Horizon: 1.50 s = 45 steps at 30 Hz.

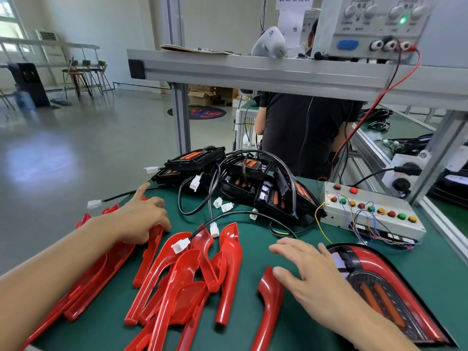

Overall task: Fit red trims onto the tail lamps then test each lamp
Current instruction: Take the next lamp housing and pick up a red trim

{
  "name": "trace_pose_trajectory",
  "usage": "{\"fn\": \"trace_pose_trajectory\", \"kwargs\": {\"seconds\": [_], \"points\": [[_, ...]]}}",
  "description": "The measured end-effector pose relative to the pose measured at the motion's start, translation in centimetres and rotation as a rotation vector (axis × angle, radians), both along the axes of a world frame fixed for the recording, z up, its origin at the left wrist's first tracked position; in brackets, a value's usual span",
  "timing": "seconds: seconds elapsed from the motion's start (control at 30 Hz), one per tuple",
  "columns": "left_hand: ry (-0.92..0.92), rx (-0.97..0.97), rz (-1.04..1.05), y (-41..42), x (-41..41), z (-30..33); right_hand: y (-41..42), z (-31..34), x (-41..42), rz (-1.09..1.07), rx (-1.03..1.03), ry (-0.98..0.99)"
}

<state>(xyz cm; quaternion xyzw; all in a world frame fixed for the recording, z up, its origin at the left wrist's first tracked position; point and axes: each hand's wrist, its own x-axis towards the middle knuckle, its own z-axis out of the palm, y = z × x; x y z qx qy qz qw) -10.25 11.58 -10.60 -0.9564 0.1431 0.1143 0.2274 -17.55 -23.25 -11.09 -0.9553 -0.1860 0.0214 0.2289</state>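
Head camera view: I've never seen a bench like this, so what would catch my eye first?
Most likely the glossy red trims, spread in a loose heap across the near-left of the green table, with the left hand resting on one and the right hand hovering open nearby. Behind them lies a tangle of black tail lamps and cables, and to the right sits a grey test box dotted with coloured buttons.

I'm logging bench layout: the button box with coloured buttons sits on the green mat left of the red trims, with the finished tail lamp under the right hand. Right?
Not quite. The head view shows the button box to the right of the red trims, behind the finished tail lamp. It does sit on the green mat, and the right hand is over the lamp.
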Motion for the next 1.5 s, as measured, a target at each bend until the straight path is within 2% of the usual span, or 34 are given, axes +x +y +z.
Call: {"fn": "trace_pose_trajectory", "kwargs": {"seconds": [0.13,0.3,0.43,0.53,0.63,0.7,0.8,0.97,1.07,1.1,1.17,1.27,1.3,1.37,1.5], "points": [[-0.157,-0.065,-0.083,0.1,0.3,0.5,1.4,0.0,0.3,0.058,0.026,-0.038],[-0.405,-0.168,-0.189,-0.5,0.2,5.2,3.1,0.0,0.5,0.148,0.162,-0.044],[-0.692,-0.402,-0.484,-3.8,-0.6,8.4,5.0,0.3,0.9,0.170,0.517,0.162],[-0.784,-0.560,-0.557,-8.2,-1.2,8.6,6.3,0.4,1.0,0.206,0.739,0.276],[-0.798,-0.683,-0.569,-11.7,-1.2,7.7,6.6,0.5,0.9,0.227,0.830,0.173],[-0.810,-0.760,-0.572,-13.3,-1.0,7.1,5.8,0.6,0.7,0.160,0.870,0.074],[-0.830,-0.892,-0.602,-15.7,-1.0,6.5,3.6,0.8,0.3,0.056,0.833,-0.088],[-0.822,-1.045,-0.637,-20.5,-0.5,5.4,-1.5,1.1,-0.6,-0.057,0.526,-0.269],[-0.731,-1.280,-0.327,-22.9,0.2,3.6,-5.6,0.9,-1.3,-0.193,0.462,-0.300],[-0.617,-1.319,-0.187,-23.7,0.6,2.8,-6.9,0.8,-1.6,-0.243,0.468,-0.298],[-0.275,-1.242,0.046,-25.5,1.6,0.9,-9.3,0.3,-2.2,-0.320,0.467,-0.272],[0.179,-1.266,0.296,-28.4,2.4,-2.0,-11.7,-0.7,-3.3,-0.363,0.415,-0.227],[0.227,-1.265,0.336,-29.2,2.6,-2.6,-12.1,-0.9,-3.6,-0.359,0.398,-0.217],[0.187,-1.183,0.349,-30.4,3.2,-3.2,-12.6,-1.4,-4.2,-0.344,0.360,-0.208],[0.153,-1.021,0.263,-32.5,3.3,-2.6,-13.2,-1.9,-4.3,-0.348,0.311,-0.235]]}}
